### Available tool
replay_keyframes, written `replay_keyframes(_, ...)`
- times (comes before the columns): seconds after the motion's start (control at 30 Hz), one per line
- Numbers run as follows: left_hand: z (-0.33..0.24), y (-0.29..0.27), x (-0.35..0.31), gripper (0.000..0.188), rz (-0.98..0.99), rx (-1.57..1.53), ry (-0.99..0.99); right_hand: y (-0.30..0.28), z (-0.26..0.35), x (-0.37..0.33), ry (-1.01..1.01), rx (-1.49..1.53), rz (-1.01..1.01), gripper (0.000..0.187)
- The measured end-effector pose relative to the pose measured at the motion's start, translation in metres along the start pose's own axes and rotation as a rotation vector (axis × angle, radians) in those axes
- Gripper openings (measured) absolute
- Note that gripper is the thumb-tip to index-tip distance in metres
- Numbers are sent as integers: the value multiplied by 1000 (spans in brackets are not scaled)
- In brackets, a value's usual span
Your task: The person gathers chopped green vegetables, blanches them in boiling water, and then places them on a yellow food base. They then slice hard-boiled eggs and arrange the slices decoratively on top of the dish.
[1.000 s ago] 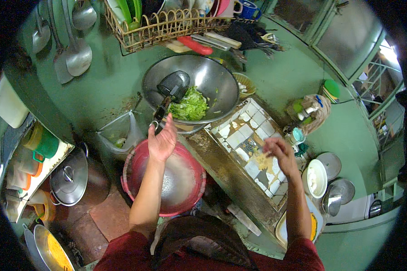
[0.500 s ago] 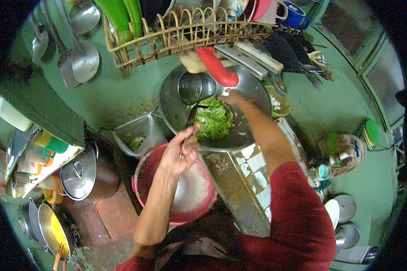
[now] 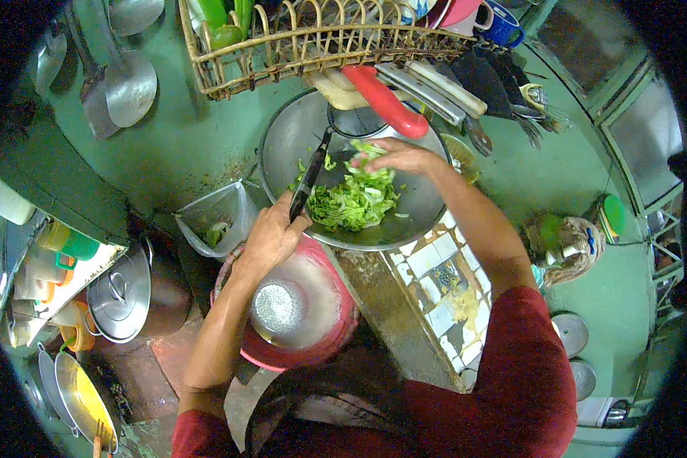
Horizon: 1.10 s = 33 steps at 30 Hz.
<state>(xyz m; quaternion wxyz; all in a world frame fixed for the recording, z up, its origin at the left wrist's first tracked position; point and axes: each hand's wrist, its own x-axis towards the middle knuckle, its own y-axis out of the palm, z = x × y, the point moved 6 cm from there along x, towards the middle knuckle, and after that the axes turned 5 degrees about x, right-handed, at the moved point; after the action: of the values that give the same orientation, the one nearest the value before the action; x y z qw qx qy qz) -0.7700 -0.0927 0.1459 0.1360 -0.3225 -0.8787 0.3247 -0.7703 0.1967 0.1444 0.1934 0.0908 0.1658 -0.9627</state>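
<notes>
Wrapped firmly around the grip of a black-handled utensil: fingers of the left hand, at the near-left edge of the wide metal bowl. Half curled inside the bowl's rim: fingers of the right hand, with blurred shreds at the tips, gripped or falling impossible to tell. Just beneath, on the bowl's floor, shredded greens. Left of the bowl, a clear plastic bag; nearer, a pink basin; right and nearer, a tiled slab; beyond, a wicker rack.
</notes>
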Motion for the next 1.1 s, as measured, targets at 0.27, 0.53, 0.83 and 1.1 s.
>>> replay_keyframes(0.27, 0, 9, -18, 32, 133, -511, -174, 13, -41, -12, 337, -592, -268, 89)
replay_keyframes(0.53, -4, 12, -23, 24, 129, -669, -208, 60, -60, 50, 436, -781, -291, 87)
replay_keyframes(0.83, 3, 16, -22, 20, 129, -745, -230, -45, -29, -41, 463, -79, -637, 75)
replay_keyframes(1.1, 0, 17, -23, 20, 118, -742, -232, 40, -48, -4, 714, -789, -264, 90)
